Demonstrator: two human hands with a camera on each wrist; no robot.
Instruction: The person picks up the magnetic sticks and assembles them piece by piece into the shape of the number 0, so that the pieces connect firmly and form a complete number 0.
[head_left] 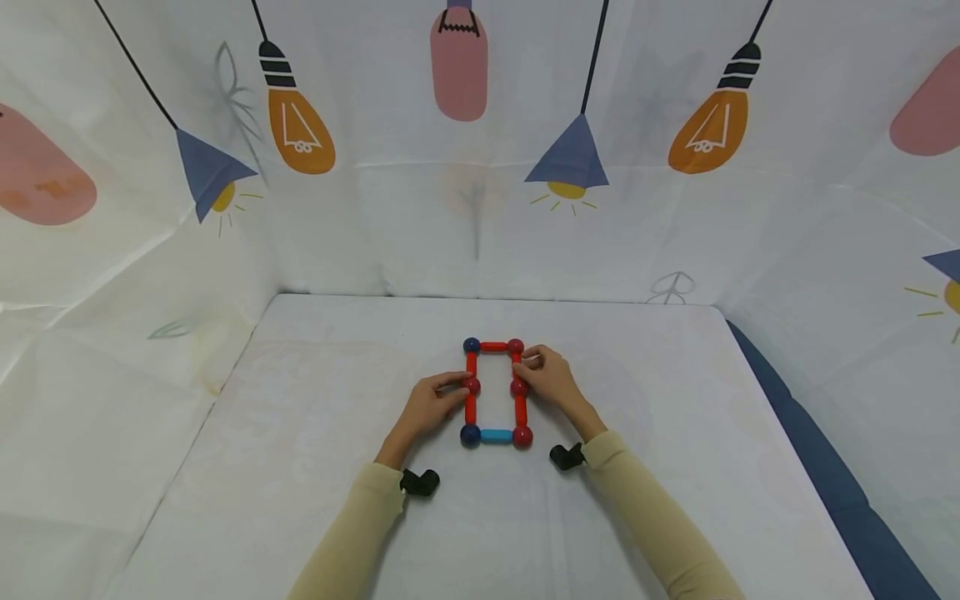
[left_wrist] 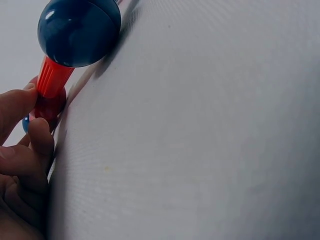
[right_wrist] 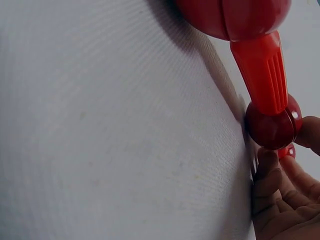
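A rectangle of magnetic sticks and balls lies flat on the white table (head_left: 360, 333). Its far side is a red stick (head_left: 493, 347); its near side is a light blue stick (head_left: 496, 436). Dark blue balls (head_left: 470, 435) mark the left corners, red balls (head_left: 522, 437) the right ones. My left hand (head_left: 429, 406) pinches the left long side around its middle red ball (head_left: 472, 386); in the left wrist view the thumb meets a red stick (left_wrist: 54, 77). On the opposite side my right hand (head_left: 553, 379) grips by the middle red ball (right_wrist: 270, 125), fingers partly hidden behind it.
Small black wrist cameras (head_left: 420, 482) sit at both sleeve cuffs. White cloth (head_left: 480, 208) printed with lamps and bulbs rises behind the table and along its sides. Beyond the right table edge shows something dark blue (head_left: 810, 450).
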